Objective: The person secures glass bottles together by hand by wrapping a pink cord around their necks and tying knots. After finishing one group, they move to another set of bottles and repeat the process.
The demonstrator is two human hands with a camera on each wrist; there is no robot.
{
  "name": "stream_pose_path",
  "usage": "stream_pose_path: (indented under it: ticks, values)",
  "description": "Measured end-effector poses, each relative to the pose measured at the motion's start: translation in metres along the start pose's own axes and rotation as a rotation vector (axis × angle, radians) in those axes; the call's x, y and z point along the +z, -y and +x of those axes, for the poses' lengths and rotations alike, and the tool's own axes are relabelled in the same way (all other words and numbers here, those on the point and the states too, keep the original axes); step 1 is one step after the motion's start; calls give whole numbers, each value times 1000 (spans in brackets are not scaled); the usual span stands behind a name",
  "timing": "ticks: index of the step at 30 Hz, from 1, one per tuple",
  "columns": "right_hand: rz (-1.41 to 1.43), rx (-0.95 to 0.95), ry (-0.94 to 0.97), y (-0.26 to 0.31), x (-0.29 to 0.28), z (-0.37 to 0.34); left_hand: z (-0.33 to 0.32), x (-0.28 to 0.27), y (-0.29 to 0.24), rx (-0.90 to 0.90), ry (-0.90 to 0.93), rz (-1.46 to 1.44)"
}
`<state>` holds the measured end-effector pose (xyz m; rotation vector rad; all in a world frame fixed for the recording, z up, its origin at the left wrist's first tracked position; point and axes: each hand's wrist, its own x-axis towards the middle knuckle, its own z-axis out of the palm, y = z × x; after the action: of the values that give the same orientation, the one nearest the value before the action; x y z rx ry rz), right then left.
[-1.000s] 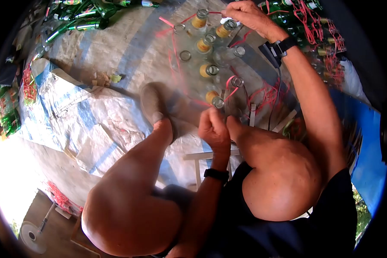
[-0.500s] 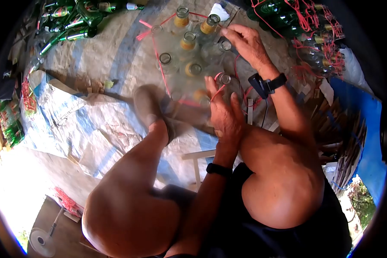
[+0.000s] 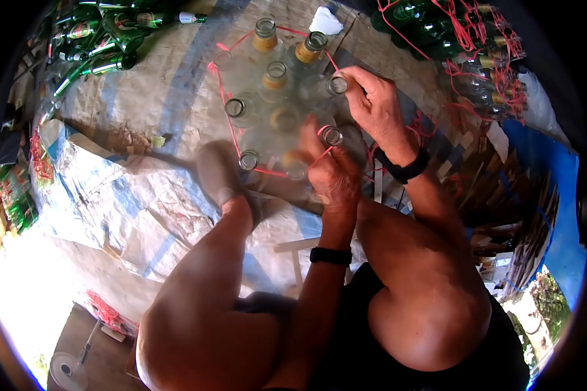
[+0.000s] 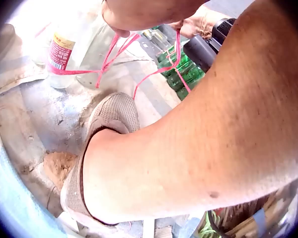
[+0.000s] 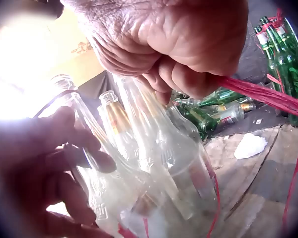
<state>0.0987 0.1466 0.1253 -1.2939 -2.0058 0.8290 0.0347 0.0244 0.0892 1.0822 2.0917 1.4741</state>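
The right hand is curled — the left hand nearby.

You can read no words, brands or numbers here: before you, the red-and-yellow label on a clear bottle carries a barcode and lettering too blurred to make out; labels on the green bottles at far left are also too small to read

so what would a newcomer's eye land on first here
Probably the clear glass bottles standing at the head view's upper centre, ringed by pink twine, which the right hand grips. Next, perhaps, the green glass bottles lying at that view's upper left.
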Motion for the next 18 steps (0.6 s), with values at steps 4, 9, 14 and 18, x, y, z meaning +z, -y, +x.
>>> stream_pose_path:
  ticks: [4,9,14,18]
  values:
    - [27,-36,-46,3,0,-9,-3,-9,2,-58,69,-69]
    - [-15,9,-38,1,0,-12,-1,-7,4,-4,14,-51]
    - [-240,-159,-84,11,-3,-18,0,-7,4,16,12,-45]
    - [-271,-212,-54,10,-3,-39,2,-9,3,48,14,-70]
